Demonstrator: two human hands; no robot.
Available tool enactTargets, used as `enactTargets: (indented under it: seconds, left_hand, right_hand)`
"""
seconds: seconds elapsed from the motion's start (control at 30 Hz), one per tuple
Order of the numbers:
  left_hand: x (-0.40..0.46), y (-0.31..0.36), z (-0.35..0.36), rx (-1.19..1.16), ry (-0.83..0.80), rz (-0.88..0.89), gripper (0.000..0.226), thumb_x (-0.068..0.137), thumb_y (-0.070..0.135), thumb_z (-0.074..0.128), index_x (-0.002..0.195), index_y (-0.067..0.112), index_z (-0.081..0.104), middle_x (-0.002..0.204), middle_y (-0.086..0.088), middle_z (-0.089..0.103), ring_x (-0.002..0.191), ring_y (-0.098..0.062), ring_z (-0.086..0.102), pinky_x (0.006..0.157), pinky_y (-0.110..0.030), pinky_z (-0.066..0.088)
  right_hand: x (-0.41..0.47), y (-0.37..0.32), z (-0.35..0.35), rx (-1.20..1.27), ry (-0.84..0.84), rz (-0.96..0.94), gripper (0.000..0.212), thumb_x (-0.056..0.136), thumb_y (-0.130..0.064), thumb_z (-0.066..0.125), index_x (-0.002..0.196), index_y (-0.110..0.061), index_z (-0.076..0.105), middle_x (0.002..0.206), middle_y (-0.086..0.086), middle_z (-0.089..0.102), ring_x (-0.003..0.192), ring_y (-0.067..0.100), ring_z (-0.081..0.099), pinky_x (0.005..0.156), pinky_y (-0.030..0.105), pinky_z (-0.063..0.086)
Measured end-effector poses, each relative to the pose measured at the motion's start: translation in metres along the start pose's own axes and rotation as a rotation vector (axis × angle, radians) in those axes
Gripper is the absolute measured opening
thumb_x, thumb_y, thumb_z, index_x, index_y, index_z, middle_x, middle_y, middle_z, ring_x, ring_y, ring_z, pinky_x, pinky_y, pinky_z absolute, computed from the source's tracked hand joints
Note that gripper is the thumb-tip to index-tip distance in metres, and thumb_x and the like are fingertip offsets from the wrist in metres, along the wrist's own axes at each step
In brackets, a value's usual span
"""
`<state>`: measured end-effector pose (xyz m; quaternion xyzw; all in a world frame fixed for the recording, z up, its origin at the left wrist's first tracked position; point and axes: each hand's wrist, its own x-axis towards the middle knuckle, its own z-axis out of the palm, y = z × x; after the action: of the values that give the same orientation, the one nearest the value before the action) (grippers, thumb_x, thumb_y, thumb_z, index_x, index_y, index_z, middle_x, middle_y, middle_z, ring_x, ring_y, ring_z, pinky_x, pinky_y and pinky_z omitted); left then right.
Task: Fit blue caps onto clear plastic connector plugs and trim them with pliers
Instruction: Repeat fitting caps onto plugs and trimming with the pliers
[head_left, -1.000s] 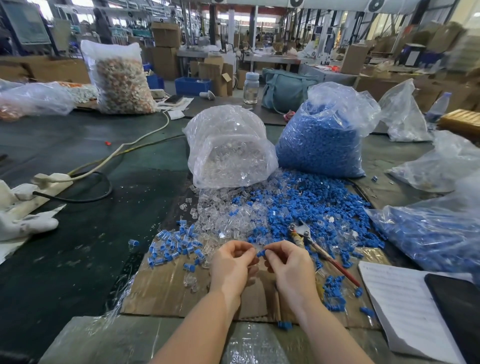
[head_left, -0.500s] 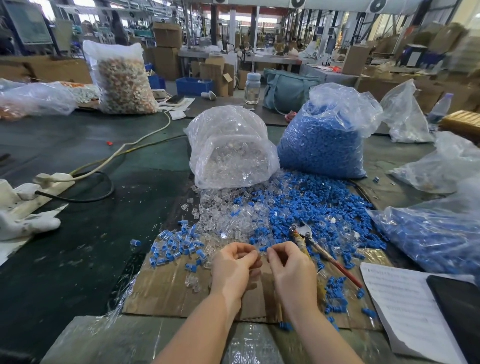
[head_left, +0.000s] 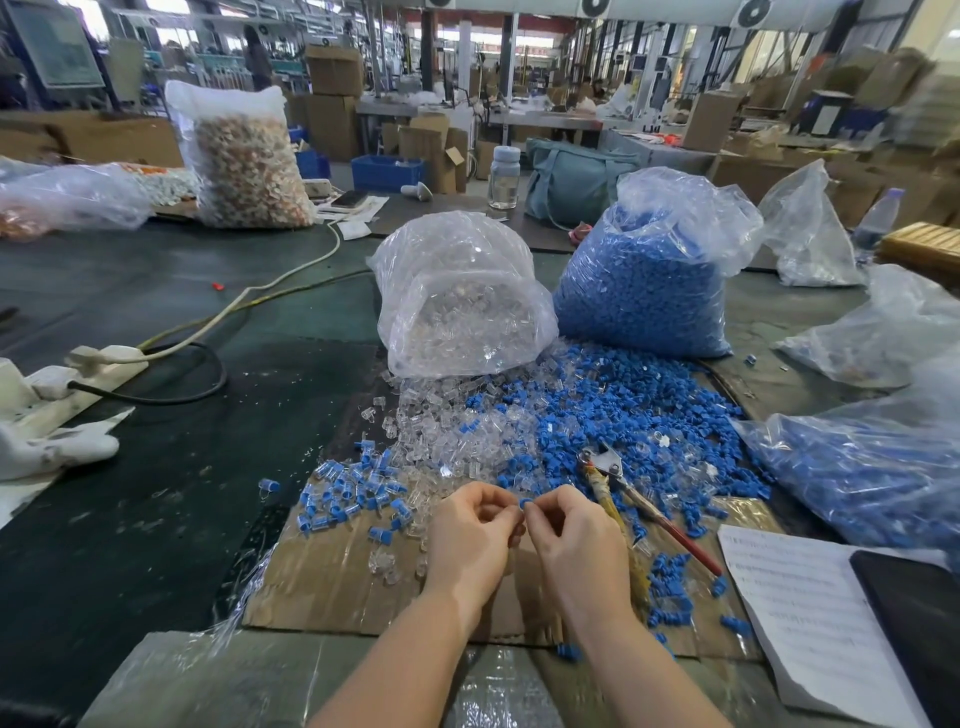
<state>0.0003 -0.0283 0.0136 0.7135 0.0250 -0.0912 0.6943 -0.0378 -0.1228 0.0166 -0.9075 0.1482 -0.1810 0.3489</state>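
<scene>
L hand (head_left: 470, 540) & R hand (head_left: 576, 540) pinch a blue cap (head_left: 525, 503) between fingertips, likely seating it on a plug; pliers (head_left: 631, 499) lie within reach.

A white power strip (head_left: 106, 358) lies at the left of the dark green tabletop (head_left: 171, 499), with a pale cable (head_left: 280, 283) and a black cable (head_left: 197, 384) running from it. A white cloth (head_left: 47, 449) lies near it. A bag of orange-and-white parts (head_left: 249, 161) stands at the far left. A clear bottle (head_left: 504, 176) stands beside a teal bag (head_left: 571, 182). Printed paper (head_left: 810, 618) and a black tablet (head_left: 914, 618) lie at the right. Cardboard boxes (head_left: 332, 98) stand beyond.
</scene>
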Motion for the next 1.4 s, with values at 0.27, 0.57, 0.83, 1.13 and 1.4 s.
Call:
enactTargets:
  seconds: [0.27,0.57,0.83,1.13,1.4]
  left_hand:
    - [0.0,0.004,-0.004,-0.177,-0.07,-0.103,0.02,0.086,-0.008,0.054,0.096,0.007,0.062,0.073,-0.008,0.064,0.058,-0.011,0.06,0.059,-0.022,0.051]
    - [0.001,0.004,-0.006,-0.165,-0.105,-0.109,0.019,0.087,-0.005,0.054,0.094,0.009,0.064,0.085,-0.012,0.068,0.068,-0.015,0.064,0.062,-0.022,0.054]
    - [-0.001,0.004,-0.004,-0.173,-0.099,-0.106,0.014,0.088,-0.001,0.056,0.092,0.009,0.065,0.077,-0.008,0.068,0.064,-0.013,0.063,0.06,-0.021,0.053]
    - [-0.001,0.004,-0.003,-0.165,-0.095,-0.094,0.009,0.087,0.0,0.059,0.09,0.008,0.064,0.073,-0.006,0.068,0.058,-0.009,0.062,0.058,-0.02,0.053]
    - [-0.002,0.005,-0.002,-0.147,-0.105,-0.1,0.011,0.088,0.001,0.058,0.09,0.009,0.064,0.078,-0.008,0.069,0.059,-0.009,0.063,0.058,-0.019,0.053]
  right_hand:
    - [0.005,0.003,-0.004,0.062,-0.053,-0.04,0.009,0.089,-0.024,0.062,0.092,-0.018,0.068,0.084,-0.007,0.067,0.081,0.01,0.061,0.077,0.031,0.051]
    - [0.008,0.003,-0.009,0.149,-0.117,-0.123,0.024,0.086,-0.011,0.064,0.106,-0.024,0.069,0.091,-0.015,0.06,0.087,0.002,0.056,0.084,0.027,0.05]
    - [0.009,0.005,-0.01,0.141,-0.088,-0.15,0.017,0.086,-0.013,0.065,0.099,-0.022,0.07,0.086,-0.015,0.058,0.084,0.003,0.055,0.081,0.029,0.05]
    - [0.008,0.006,-0.01,0.096,-0.068,-0.206,0.015,0.085,-0.014,0.066,0.097,-0.021,0.071,0.087,-0.014,0.059,0.083,0.003,0.056,0.079,0.025,0.05]
    - [0.009,0.009,-0.01,0.085,-0.069,-0.218,0.015,0.084,-0.013,0.067,0.096,-0.022,0.071,0.087,-0.014,0.06,0.084,0.003,0.057,0.079,0.028,0.051]
